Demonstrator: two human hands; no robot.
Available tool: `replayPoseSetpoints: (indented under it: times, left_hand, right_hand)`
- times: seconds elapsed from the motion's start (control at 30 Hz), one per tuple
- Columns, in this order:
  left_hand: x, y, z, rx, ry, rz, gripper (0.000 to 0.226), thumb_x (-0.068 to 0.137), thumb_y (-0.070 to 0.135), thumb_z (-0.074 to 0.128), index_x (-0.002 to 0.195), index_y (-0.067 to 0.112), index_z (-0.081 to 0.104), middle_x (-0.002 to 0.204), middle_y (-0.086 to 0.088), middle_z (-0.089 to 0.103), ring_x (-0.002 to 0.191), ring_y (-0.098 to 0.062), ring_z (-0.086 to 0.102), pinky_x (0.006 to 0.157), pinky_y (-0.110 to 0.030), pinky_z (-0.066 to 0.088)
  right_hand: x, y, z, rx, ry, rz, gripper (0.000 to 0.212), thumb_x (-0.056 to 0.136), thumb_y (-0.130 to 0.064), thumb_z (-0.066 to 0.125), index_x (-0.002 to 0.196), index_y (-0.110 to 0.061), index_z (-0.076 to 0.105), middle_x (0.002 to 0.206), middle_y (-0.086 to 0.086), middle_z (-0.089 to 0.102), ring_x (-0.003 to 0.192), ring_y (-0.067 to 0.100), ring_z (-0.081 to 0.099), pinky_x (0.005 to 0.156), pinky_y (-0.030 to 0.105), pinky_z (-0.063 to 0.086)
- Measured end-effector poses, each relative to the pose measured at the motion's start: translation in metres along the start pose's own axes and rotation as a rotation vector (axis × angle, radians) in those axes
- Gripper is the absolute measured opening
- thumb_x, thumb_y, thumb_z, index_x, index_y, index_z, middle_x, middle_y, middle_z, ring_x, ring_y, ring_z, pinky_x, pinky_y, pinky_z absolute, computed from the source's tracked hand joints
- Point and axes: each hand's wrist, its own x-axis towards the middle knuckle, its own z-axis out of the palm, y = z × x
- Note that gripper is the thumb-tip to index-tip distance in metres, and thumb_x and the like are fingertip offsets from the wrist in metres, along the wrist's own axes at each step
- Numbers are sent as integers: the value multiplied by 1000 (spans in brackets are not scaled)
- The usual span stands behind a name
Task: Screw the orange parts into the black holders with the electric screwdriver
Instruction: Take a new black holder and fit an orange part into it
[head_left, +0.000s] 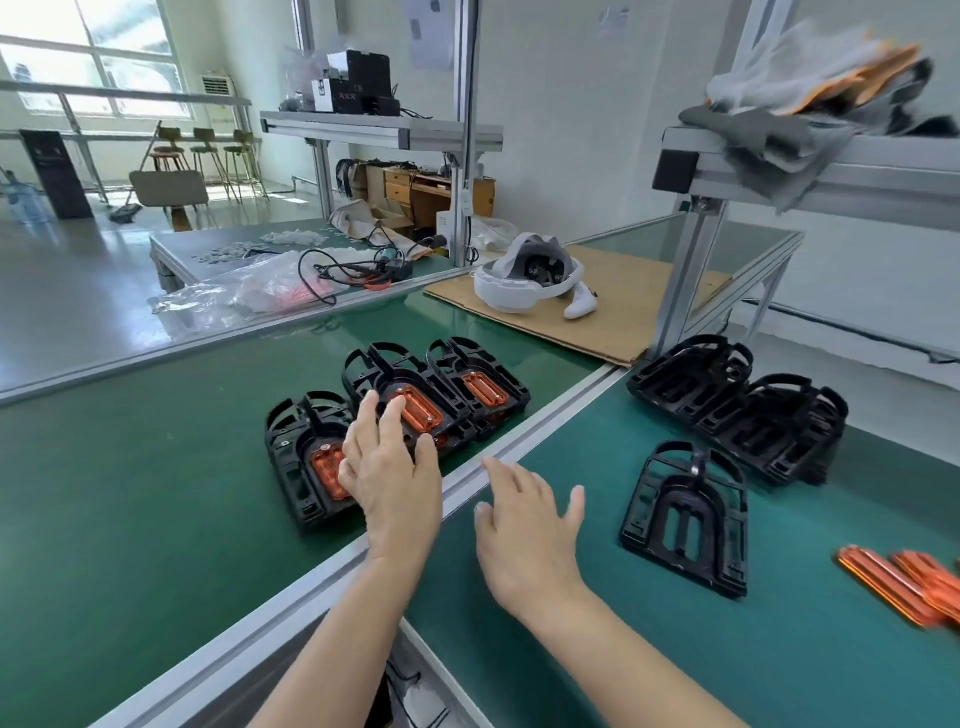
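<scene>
Neither grip holds anything: the left hand (387, 467) hovers with spread fingers over 3 black holders (400, 410) already fitted with orange parts (418, 410) at frame centre, seemingly a finished group. The right hand (530, 535) hangs open over the green worktop (779, 649). 1 empty holder (685, 519) lies right of it, probably next; loose orange parts (904, 587) wait at the right edge. No screwdriver shows.

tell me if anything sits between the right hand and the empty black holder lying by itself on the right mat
Nothing visible does. Only bare green mat lies between the right hand and the empty black holder. The loose orange parts lie farther right, beyond it.
</scene>
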Motion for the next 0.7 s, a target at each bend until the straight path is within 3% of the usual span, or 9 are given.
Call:
replayPoseSetpoints:
  times: [0.27, 0.5, 0.7]
  left_hand:
    - [-55, 43, 52, -37, -263, 127, 43, 96, 22, 47, 139, 24, 40, 155, 9, 19, 135, -12, 16, 106, -30, 9]
    - [-84, 77, 93, 34, -520, 203, 46, 99, 35, 38, 143, 28, 31, 157, 9, 13, 135, -16, 16, 106, -34, 12]
    - [-95, 91, 114, 95, -599, 196, 54, 96, 46, 37, 146, 30, 25, 158, 6, 14, 137, -19, 14, 107, -38, 11]
  right_hand:
    - [-17, 85, -45, -39, 250, 321, 51, 101, -24, 36, 149, -31, 21, 149, -11, 28, 141, 12, 19, 116, 54, -4]
    - [-26, 127, -58, -60, 311, 484, 54, 100, -21, 39, 149, -30, 22, 149, -8, 29, 141, 14, 21, 115, 57, 0]
    - [-33, 145, -53, -64, 287, 567, 56, 100, -28, 39, 151, -28, 15, 157, 1, 18, 146, 18, 12, 115, 57, -1]
